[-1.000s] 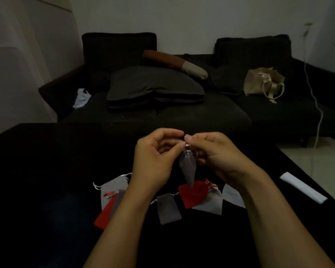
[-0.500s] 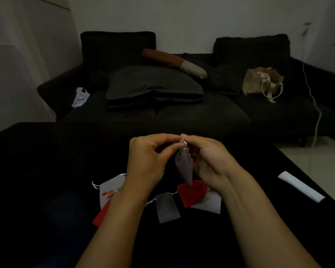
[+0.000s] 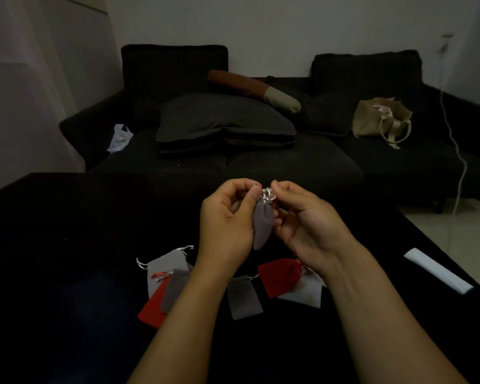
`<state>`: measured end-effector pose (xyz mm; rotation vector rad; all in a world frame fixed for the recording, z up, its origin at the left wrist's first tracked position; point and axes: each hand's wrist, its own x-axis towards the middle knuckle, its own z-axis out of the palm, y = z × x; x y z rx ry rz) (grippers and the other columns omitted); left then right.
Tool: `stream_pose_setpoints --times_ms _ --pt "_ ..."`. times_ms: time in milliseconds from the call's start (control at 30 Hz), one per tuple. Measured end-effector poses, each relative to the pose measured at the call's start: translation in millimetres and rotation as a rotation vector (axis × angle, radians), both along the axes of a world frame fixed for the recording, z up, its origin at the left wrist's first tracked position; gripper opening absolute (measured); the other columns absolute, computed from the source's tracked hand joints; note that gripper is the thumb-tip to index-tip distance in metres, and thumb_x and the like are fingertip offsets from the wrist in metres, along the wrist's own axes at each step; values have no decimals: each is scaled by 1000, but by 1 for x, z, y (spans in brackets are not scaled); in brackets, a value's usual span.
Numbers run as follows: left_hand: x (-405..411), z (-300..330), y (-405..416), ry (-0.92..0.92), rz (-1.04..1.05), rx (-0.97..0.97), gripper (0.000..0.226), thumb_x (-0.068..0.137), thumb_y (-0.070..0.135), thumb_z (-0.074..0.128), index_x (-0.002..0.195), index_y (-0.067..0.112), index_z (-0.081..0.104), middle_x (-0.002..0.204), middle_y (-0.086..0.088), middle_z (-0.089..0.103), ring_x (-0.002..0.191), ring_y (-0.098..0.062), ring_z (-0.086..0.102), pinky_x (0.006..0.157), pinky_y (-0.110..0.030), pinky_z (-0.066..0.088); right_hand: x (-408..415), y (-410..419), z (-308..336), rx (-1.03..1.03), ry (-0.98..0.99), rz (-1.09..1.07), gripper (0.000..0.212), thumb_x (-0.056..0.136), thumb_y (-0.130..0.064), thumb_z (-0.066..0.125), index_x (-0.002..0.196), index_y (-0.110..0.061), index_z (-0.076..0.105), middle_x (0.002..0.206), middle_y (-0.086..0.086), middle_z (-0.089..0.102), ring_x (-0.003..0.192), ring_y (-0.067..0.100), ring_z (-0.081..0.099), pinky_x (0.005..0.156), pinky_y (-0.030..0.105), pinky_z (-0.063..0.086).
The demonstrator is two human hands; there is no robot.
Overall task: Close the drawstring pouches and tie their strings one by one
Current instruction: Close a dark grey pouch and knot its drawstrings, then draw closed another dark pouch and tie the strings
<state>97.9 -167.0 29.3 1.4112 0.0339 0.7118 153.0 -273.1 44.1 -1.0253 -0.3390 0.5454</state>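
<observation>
Pouches lie scattered on the dark tabletop [image 3: 67, 273] nearest the viewer: a red pouch [image 3: 153, 309] under a dark grey pouch [image 3: 175, 289], a light grey pouch [image 3: 166, 264], a flat grey pouch [image 3: 244, 297], and a second red pouch [image 3: 279, 275] over a white pouch [image 3: 302, 292]. What they hold cannot be told. Above them, the left hand [image 3: 227, 225] and right hand [image 3: 311, 225] hold a cinched grey pouch [image 3: 262, 225] in the air, fingers pinching its silvery strings [image 3: 267, 194] at the neck. Farther right lies a white strip [image 3: 438, 270]. Beyond, a sofa [image 3: 288, 167] carries a beige bag [image 3: 380, 117].
</observation>
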Motion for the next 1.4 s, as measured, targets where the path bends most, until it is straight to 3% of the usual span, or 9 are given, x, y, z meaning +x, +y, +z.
stream_pose_setpoints --times_ms 133,233,567,700,833,933,1067,1233,1400 --pt "0 1 0 0 22 -59 10 98 4 53 97 2 62 77 -7 70 63 -9 70 53 -18 54 -1 -3 -1 31 8 24 10 83 -19 59 77 -12 55 74 3 53 65 10 46 60 21 34" --pt "-2 2 0 6 35 -81 11 99 5 52 99 -1 61 78 -11 69 59 -9 69 52 -18 53 0 -1 -2 -8 -72 -12 16 93 -14 55 78 -10 56 71 4 55 62 10 46 57 21 34" --pt "3 1 -2 12 236 -236 16 102 14 51 105 2 61 85 -10 74 69 -12 72 57 -19 54 -2 10 -8 -211 -460 -357 26 97 -9 56 88 15 59 83 27 61 73 25 54 66 34 47" --pt "2 0 -2 27 237 -181 13 101 12 51 101 4 62 75 0 71 62 -4 70 53 -15 52 0 12 -9 -279 -477 -416 24 97 -11 57 84 9 61 78 19 61 71 21 58 68 34 52" --pt "5 -7 14 124 103 -37 9 100 10 53 101 6 60 72 -1 72 60 -8 70 51 -19 53 9 -1 -9 -471 -391 -248 28 102 -28 49 84 -11 61 73 8 60 64 16 57 53 27 46" --pt "5 -15 13 174 -12 23 6 99 8 54 99 6 60 77 -7 73 65 -13 72 56 -21 56 14 -10 -15 -599 -265 5 39 97 -51 48 97 -17 68 74 7 70 72 22 66 60 31 52" --pt "8 -22 17 304 -76 90 5 95 8 60 100 9 61 77 -5 72 72 -13 72 61 -25 59 22 -16 -27 -671 -337 40 36 93 -26 65 107 7 66 85 30 63 69 23 60 64 32 48" --pt "15 -47 52 752 73 772 34 77 31 82 106 23 66 98 5 71 92 -14 69 85 -33 56 33 -27 -40 -1160 -383 14 10 88 -21 72 83 -12 73 76 9 69 68 18 65 66 32 54" --pt "15 -73 50 1111 -110 1154 59 73 42 83 122 17 62 122 -3 63 111 -21 61 94 -36 52 39 -22 -54 -1221 -307 4 12 84 -22 76 81 -11 72 78 6 70 74 18 67 69 32 55"
